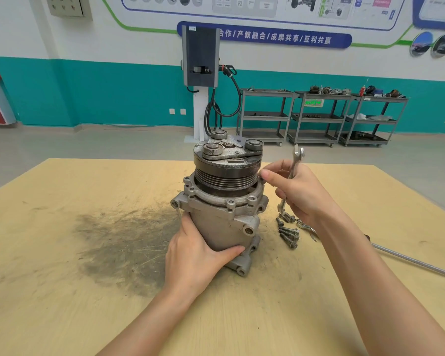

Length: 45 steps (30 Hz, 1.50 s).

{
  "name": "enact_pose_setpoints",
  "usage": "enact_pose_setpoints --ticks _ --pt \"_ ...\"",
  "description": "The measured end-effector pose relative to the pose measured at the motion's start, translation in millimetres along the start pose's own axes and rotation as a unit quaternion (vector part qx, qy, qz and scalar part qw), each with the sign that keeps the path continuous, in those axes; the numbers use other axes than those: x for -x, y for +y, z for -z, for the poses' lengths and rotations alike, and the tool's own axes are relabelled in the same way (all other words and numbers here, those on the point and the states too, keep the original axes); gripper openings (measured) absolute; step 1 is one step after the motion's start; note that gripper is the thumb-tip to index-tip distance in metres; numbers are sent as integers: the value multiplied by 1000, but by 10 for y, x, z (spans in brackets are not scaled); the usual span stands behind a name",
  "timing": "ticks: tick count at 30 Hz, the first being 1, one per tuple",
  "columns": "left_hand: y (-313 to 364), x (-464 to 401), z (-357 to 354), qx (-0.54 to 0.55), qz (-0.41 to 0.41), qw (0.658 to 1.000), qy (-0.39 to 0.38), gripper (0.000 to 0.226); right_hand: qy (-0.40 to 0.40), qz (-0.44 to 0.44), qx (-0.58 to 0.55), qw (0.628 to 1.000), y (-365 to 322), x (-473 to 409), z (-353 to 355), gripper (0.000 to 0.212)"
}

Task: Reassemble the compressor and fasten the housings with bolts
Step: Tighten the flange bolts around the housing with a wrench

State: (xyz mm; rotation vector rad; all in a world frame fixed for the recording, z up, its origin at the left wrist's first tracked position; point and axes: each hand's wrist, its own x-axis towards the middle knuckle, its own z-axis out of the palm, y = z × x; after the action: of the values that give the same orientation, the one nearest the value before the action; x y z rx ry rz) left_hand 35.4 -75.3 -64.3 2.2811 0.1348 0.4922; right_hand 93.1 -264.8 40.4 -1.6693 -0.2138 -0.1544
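A grey metal compressor (224, 217) stands upright on the wooden table (62, 291), its ribbed pulley (226, 179) and clutch plate on top. My left hand (198, 255) wraps around the lower housing from the near left side. My right hand (298, 191) grips a silver open-end wrench (294, 163) that points upward, and its fingertips touch the right rim of the upper housing flange. Several loose bolts (288, 232) lie on the table just right of the compressor base.
A second wrench (306, 227) lies by the bolts, and a long metal rod (416, 263) runs toward the right table edge. A dark grease smear (121, 242) covers the table left of the compressor. Grey carts and a charging post stand far behind.
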Motion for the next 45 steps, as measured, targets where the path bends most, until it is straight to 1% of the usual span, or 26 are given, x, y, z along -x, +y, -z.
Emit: enact_pose_setpoints --ticks 1,3,4,7,9,12,14,16,20,23,25,26,27,30,31,34,37,42,45 --pt "0 0 -1 0 -1 1000 0 116 -8 -2 -6 1000 -5 2 15 9" --pt "-1 0 -2 0 -1 1000 0 115 -20 1 -9 1000 -7 7 47 22" --pt "-2 -1 -2 1 0 1000 0 115 -23 6 -6 1000 -7 9 53 26" --pt "-1 -4 -2 0 1 1000 0 115 -11 19 21 1000 -1 8 26 18" --pt "0 -4 -4 0 2 1000 1 115 4 35 33 999 7 0 6 17" --pt "-2 -2 -4 -3 2 1000 2 115 -11 24 34 999 -3 1 27 11" --pt "-5 -3 -5 -3 2 1000 2 116 -27 14 28 999 -7 2 65 16" --pt "-3 -4 -5 -3 3 1000 1 116 -24 22 28 999 1 -5 77 22" --pt "2 -4 0 -5 4 1000 -1 118 11 23 43 999 9 -19 36 12" --pt "4 -1 2 -4 4 1000 -2 117 -5 12 31 999 -7 -1 51 8" --pt "3 0 4 -3 5 1000 -3 115 -29 8 16 999 -25 12 88 20" --pt "3 -1 3 -3 5 1000 -3 115 -32 10 16 999 -24 12 101 27" --pt "2 -2 3 -3 4 1000 -2 114 -28 13 22 999 -18 9 105 29" --pt "5 -2 7 0 4 1000 -2 117 3 12 35 999 -1 -7 64 13" --pt "8 -3 8 2 4 1000 -2 118 12 12 39 999 5 -11 48 11" --pt "11 -3 9 3 3 1000 -2 118 2 6 28 1000 -4 -4 43 8" --pt "12 -1 15 4 2 1000 -3 118 -22 10 14 1000 -8 3 77 20" --pt "17 1 18 7 3 1000 -3 116 15 10 44 999 -7 -5 35 11" --pt "14 1 15 5 2 1000 -1 116 1 2 21 1000 -23 14 42 8"
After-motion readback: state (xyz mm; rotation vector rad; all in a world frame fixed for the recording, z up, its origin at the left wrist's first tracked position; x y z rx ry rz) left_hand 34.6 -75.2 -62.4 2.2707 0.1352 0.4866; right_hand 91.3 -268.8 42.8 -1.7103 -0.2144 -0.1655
